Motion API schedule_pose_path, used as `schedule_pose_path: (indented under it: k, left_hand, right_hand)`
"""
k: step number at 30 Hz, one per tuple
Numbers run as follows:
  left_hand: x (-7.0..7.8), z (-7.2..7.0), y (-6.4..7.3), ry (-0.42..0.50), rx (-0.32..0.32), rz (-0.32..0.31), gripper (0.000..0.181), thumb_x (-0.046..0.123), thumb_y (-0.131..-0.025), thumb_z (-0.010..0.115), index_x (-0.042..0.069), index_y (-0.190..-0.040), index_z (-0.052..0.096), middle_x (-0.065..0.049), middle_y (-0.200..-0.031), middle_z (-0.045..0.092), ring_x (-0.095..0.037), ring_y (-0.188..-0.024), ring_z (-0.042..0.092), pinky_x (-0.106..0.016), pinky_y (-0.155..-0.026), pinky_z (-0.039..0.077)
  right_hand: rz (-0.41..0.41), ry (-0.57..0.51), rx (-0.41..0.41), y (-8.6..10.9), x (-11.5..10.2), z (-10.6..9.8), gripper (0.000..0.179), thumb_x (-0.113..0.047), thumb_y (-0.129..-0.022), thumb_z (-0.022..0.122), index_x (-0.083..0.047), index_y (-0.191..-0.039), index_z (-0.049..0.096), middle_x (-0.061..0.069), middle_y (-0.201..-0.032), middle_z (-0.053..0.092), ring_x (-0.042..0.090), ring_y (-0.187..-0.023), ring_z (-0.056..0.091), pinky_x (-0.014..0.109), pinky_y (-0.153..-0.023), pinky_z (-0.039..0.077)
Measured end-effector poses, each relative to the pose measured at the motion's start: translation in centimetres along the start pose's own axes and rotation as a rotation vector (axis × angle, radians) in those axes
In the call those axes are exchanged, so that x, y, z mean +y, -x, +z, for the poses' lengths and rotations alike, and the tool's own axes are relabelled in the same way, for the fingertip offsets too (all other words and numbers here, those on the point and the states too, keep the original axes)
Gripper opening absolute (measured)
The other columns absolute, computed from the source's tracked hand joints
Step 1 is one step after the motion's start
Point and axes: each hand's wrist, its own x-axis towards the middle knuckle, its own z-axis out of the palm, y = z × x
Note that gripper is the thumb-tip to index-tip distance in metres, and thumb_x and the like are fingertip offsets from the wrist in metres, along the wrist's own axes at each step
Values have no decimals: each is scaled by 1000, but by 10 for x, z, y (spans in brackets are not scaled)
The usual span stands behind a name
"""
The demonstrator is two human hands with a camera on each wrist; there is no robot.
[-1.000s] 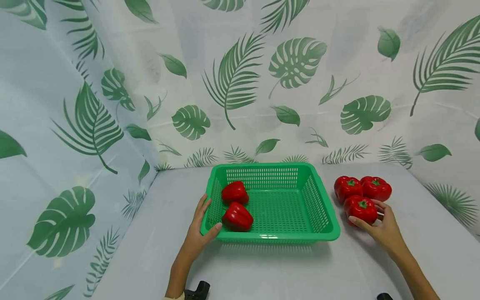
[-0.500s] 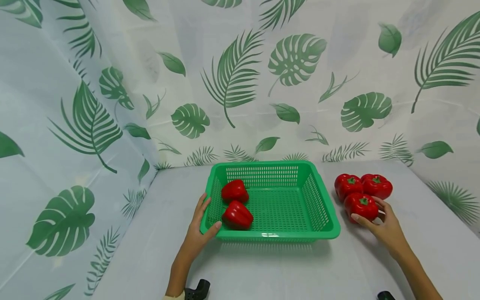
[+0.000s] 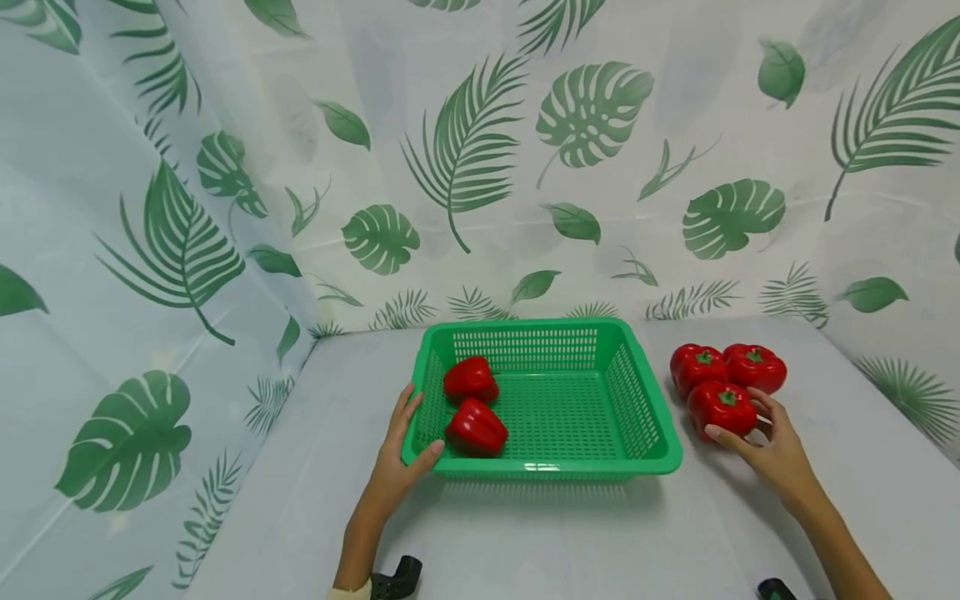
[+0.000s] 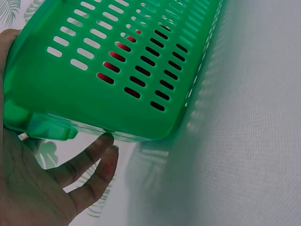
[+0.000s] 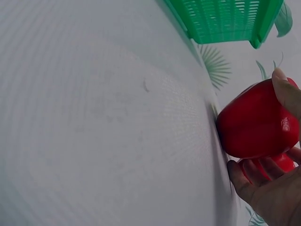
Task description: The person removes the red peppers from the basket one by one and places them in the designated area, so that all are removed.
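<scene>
A green slotted plastic basket (image 3: 555,469) stands on the table with two red bell peppers, a rear one (image 3: 469,379) and a front one (image 3: 477,428), lying at its left end. My left hand (image 3: 395,469) grips the basket's near-left corner, thumb over the rim and fingers along the outer wall; the left wrist view shows fingertips against the green wall (image 4: 136,110). To the right of the basket, my right hand (image 3: 783,462) holds the nearest red bell pepper (image 3: 722,408) between thumb and fingers. In the right wrist view this pepper (image 5: 256,122) sits low by the white tabletop.
Two more red bell peppers, one at left (image 3: 697,367) and one at right (image 3: 756,367), sit just behind the held one. A white table (image 3: 540,542) lies under everything. Leaf-patterned sheeting (image 3: 480,167) hangs behind and at the left.
The head view has tilted slightly, so table things appear a little higher. Both hands keep their holds on the basket and the bell pepper, with hardly any movement.
</scene>
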Motion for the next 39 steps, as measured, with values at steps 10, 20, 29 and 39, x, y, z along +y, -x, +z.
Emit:
schedule_pose_path:
  k: [10,20,29,39]
  left_hand:
    - [2,1,1,-2,2,-7,71,20,-93,63,18,-155,28,2,-165,8,-30,-152,7,-66,-114,21]
    - [-2,2,0,8,0,-5,72,25,-92,64,17,-154,29,1,-165,8,-30,-152,7,-68,-113,20]
    - [2,2,-1,3,-6,-6,71,22,-92,63,15,-154,29,1,-165,8,-30,-152,9,-65,-113,23]
    - [1,0,-1,0,-4,5,72,25,-93,64,16,-154,28,0,-165,8,-31,-152,8,-66,-113,21]
  right_hand:
    - [-9,27,-7,3,0,-2,99,-36,-92,67,-1,-155,-1,36,-155,13,60,-131,27,71,-94,34]
    - [24,29,-21,4,-3,-4,101,-37,-92,67,1,-155,-2,39,-154,11,61,-129,25,73,-95,35]
    - [40,50,87,11,-3,-5,96,-39,-91,68,-10,-158,5,32,-156,18,54,-137,24,48,-96,50]
    - [63,-33,408,20,-43,-19,81,-32,-89,71,-32,-154,23,6,-160,24,24,-149,24,32,-110,35]
